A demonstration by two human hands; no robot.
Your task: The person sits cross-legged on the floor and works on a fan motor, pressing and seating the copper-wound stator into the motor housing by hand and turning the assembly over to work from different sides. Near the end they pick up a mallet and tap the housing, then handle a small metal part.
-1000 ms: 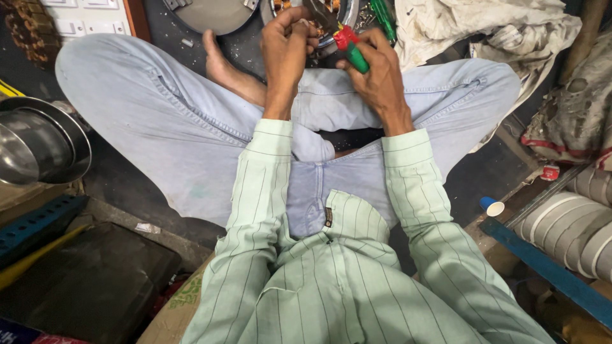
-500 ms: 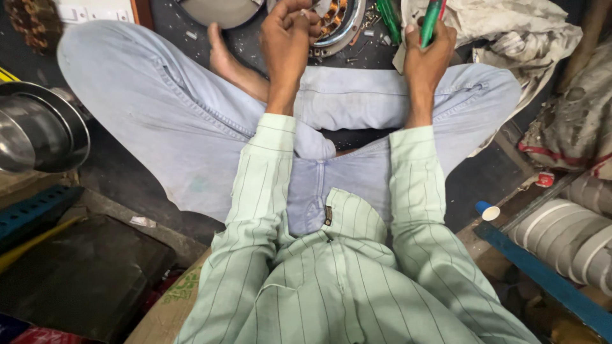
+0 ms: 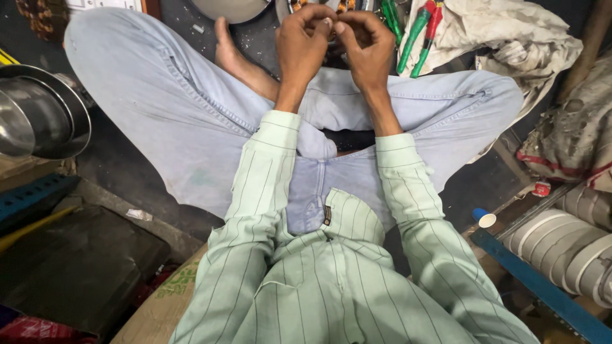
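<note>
Evenly lit from above, fairly bright on the pale jeans (image 3: pixel 191 127) and striped shirt (image 3: pixel 331 280). Dim and murky toward the left corners. Soft shadow between the knees. Mild glare on the steel pot (image 3: pixel 38 114). Wide-angle stretching at the edges; slight softness on the hands (image 3: pixel 335 44).

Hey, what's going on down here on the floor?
A person in a pale green striped shirt and light blue jeans sits cross-legged. The left hand and right hand meet fingertip to fingertip, pinching something too small to make out. Two green-and-red handled screwdrivers lie on a crumpled off-white cloth beside the right hand. A shiny steel pot sits off to the left.
</note>
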